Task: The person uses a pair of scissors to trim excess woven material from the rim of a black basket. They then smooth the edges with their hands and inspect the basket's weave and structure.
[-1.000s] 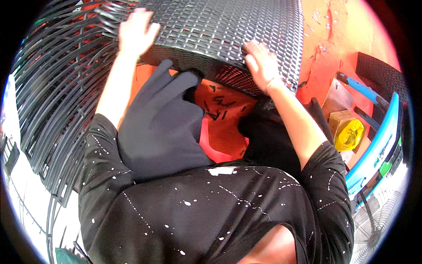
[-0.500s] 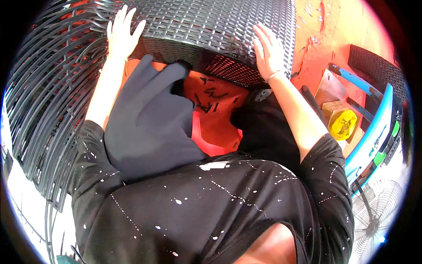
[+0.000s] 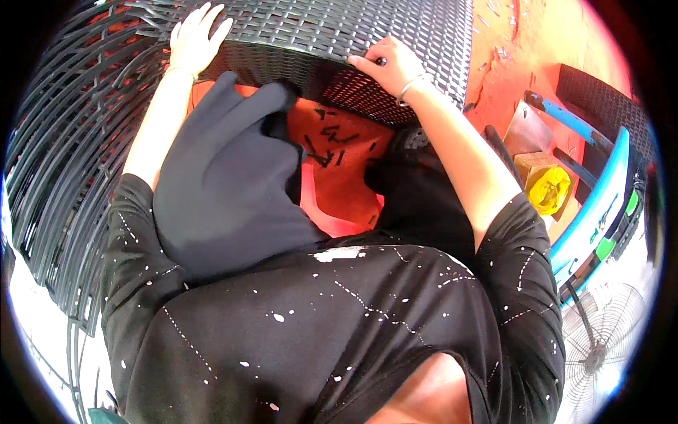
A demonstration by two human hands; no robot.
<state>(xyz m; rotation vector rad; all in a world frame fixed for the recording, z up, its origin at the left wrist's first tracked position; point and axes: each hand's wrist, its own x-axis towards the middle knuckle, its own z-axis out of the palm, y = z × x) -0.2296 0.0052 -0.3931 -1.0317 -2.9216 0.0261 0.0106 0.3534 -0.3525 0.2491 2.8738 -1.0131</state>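
A black woven wicker piece [image 3: 304, 28] with a folded-down front side stands before my knees. My left hand [image 3: 196, 44] lies near its left edge, fingers spread, where long loose black strands [image 3: 70, 141] fan out to the left. Over the front edge, right of the middle, my right hand [image 3: 390, 65] is closed, its thumb pointing left along the weave. A small dark round end shows between its curled fingers; the rest of that thing is hidden, so I cannot make out its kind.
Short black offcuts [image 3: 328, 138] lie on the red floor between my legs. To the right are a blue-framed chair-like object [image 3: 600, 191], a cardboard box [image 3: 533, 166] with a yellow bag [image 3: 549, 191], and a fan [image 3: 593, 357]. Another dark woven piece [image 3: 600, 99] stands behind.
My right hand has moved left along the front edge and its fingers have curled closed from outstretched. My left hand stays spread at the left edge, shifted only slightly.
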